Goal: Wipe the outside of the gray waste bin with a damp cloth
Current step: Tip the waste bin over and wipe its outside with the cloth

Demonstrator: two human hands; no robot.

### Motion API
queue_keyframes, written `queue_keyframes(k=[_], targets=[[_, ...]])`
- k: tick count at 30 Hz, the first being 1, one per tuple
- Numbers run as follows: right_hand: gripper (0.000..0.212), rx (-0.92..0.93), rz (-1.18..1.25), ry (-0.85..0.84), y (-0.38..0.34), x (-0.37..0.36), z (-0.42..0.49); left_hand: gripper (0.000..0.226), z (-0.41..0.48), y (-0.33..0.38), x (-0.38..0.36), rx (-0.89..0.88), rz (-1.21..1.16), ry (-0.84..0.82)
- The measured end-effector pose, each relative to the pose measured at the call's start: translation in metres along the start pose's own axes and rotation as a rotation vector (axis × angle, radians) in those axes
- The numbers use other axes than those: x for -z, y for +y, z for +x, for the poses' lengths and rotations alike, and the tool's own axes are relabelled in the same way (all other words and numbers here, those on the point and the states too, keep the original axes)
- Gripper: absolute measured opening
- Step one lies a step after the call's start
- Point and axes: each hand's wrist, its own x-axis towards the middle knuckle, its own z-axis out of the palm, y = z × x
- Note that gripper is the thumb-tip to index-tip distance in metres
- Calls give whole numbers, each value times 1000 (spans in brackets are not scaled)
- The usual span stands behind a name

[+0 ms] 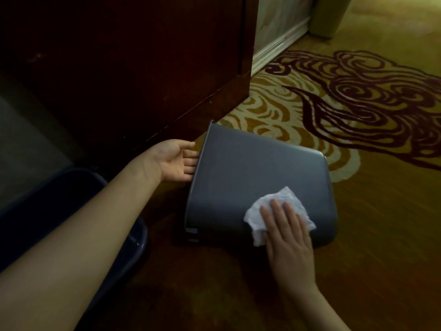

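The gray waste bin [250, 173] lies on its side on the carpet, its open mouth facing left and its base to the right. My left hand [175, 161] holds the bin at the rim, fingertips hooked inside the mouth. A crumpled white cloth [269, 204] rests on the upward-facing side of the bin, near its lower right part. My right hand [286, 225] lies flat on the cloth with fingers spread, pressing it against the bin.
A dark wooden cabinet [124, 68] stands behind the bin at the left. A dark blue basin [133, 240] sits under my left forearm. Patterned carpet [358, 103] spreads to the right, with a white baseboard [279, 44] and a pale furniture leg [327, 17] beyond.
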Motion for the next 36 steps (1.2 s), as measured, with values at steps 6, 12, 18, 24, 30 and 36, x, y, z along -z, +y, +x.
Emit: queue_keyframes(k=[6,12,18,24,30,36], targets=[[53,-113,63,3,17,20,6,49,5,19,-15,-443,574,134],[56,-185,100,6,18,31,35,61,57,12,-49,-686,1512,281],[54,-165,155,-107,23,35,39,60,86,31,-62,-448,782,558],[53,-109,137,58,19,33,32,24,73,61,-64,-219,333,432],[53,-48,243,116,24,38,18,28,54,63,-63,-172,182,378],[38,-568,975,206,13,72,29,21,13,57,-59,-535,64,192]])
